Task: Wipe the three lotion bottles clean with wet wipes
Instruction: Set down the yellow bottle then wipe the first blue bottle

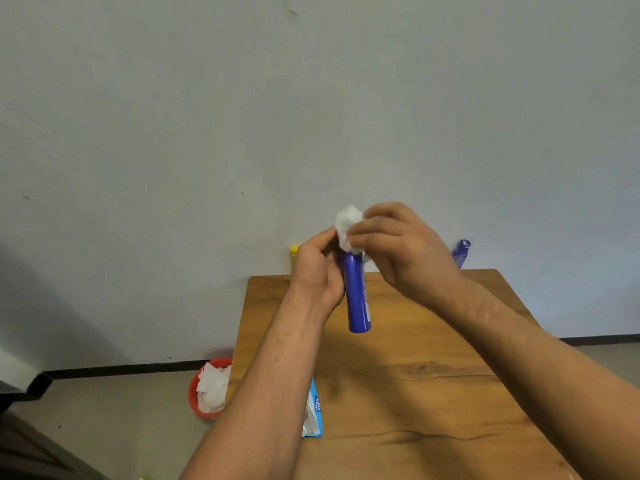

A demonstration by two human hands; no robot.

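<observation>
A tall blue lotion bottle [358,296] is held upright above the wooden table [415,393]. My left hand [317,271] grips its upper body from the left. My right hand [398,247] presses a crumpled white wet wipe [348,225] over the bottle's top, which is hidden. A yellow bottle [293,256] peeks out behind my left hand at the table's far edge. Another blue bottle [461,252] stands at the far right edge, partly hidden by my right wrist.
A blue pack of wet wipes [313,410] lies near the table's left edge, half under my left forearm. On the floor to the left stands a red bin [195,396] with used white wipes. A pale wall rises right behind the table.
</observation>
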